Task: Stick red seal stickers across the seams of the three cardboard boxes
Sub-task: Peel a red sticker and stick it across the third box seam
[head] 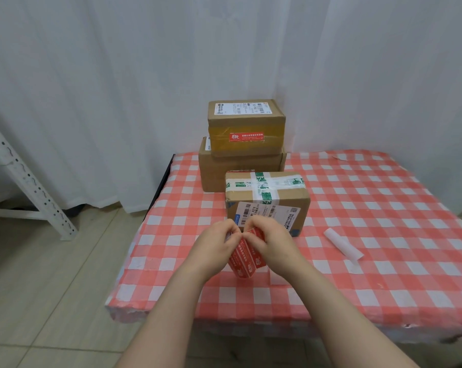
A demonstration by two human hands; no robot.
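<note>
Pinching the strip of red seal stickers (244, 261) at its far, upper end, we have our left hand (214, 245) and right hand (271, 243) curled together. Thumbs and forefingers meet on the paper above the near middle of the checked table (383, 288).

We judge the strip light, thin and floppy. It bends below our fingers, and a peeled sticker would likely curl and cling to skin or to itself. So we would take it only by a corner or edge and lay it down from one side.

Just beyond our hands stands the near box (267, 200), crossed with green-printed tape; stiff cardboard, we think, firm enough to press on. Farther off, the top box (247, 120) sits on the lower box (219, 173) and already carries a red sticker (247, 137) on its near face. A curl of white backing paper (342, 244) lies to the right.

Our fingers hide the peeling point, so we cannot tell whether a sticker has lifted. The near box blocks much of the lower box's front, and the print on the stickers is too small to read.
</note>
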